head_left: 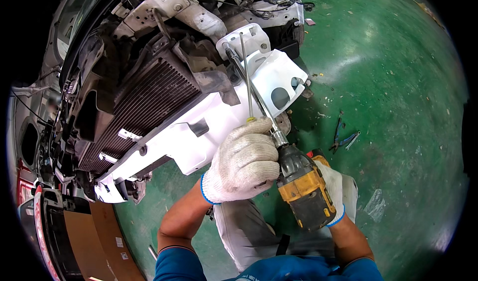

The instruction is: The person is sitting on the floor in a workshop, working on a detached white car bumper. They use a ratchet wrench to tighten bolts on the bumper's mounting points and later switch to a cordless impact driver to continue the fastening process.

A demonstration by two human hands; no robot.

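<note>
My left hand [244, 164], in a white knitted glove with a blue cuff, is closed around a screwdriver. The screwdriver's long thin shaft [247, 77] points up and away, and a bit of yellow handle shows above the fingers. My gloved right hand [334, 186] grips a yellow and black impact driver [306, 191]; the tool's body hides most of those fingers. From its chuck, a long extension bar [257, 94] passes close by my left fingers. Its far end meets the white bracket [256, 34] on the vehicle's front beam [219, 114].
A finned radiator [144, 102] and bare metal parts fill the vehicle front on the left. Blue-handled pliers [337, 135] and a small wrench [352, 140] lie on the green floor [408, 146] at right. Brown cardboard [107, 231] stands lower left.
</note>
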